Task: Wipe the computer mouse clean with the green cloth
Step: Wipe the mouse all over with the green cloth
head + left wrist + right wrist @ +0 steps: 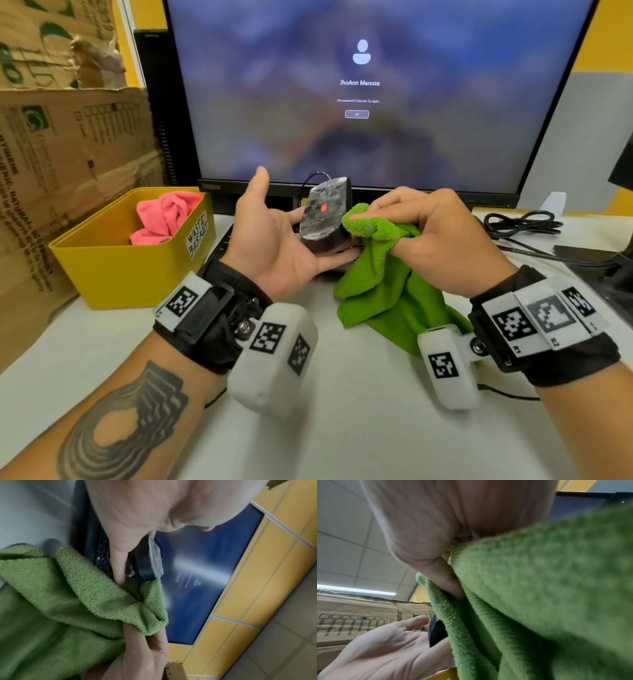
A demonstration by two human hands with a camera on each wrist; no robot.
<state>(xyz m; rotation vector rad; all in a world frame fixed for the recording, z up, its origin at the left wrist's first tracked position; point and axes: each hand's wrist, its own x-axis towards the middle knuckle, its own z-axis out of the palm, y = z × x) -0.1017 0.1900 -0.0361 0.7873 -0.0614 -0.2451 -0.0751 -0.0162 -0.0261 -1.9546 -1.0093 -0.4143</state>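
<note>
Mouse: one black computer mouse (325, 216) lay turned underside up on the fingers of the left hand (274, 240), raised above the desk in front of the monitor; one red sensor light glowed on its grey base, and one thin cable looped from its far end.
Cloth: one green cloth (383, 287), bunched at the top, touched the mouse's right edge; the rest hung to the white desk (342, 428).
Left hand: palm up, thumb raised and apart, fingers nearly straight beneath the mouse, cradling it rather than clasping it.
Right hand: the right hand (438, 240) had fingers curled, pinching the bunched cloth against the mouse's side; in the right wrist view the thumb pressed into a fold.
Wrists: two black straps, one per wrist, each carrying white blocks with black square markers.
Basket: one yellow bin (137, 260) labelled "WASTE BASKET" stood at the left, holding one pink cloth (168, 216).
Screen: one lit monitor (376, 102) showed a login page.
Keyboard: one dark keyboard (101, 555) lay under the left hand.
Surroundings: brown cardboard (68, 137) stood at the far left; black cables (524, 222) lay at the right.
</note>
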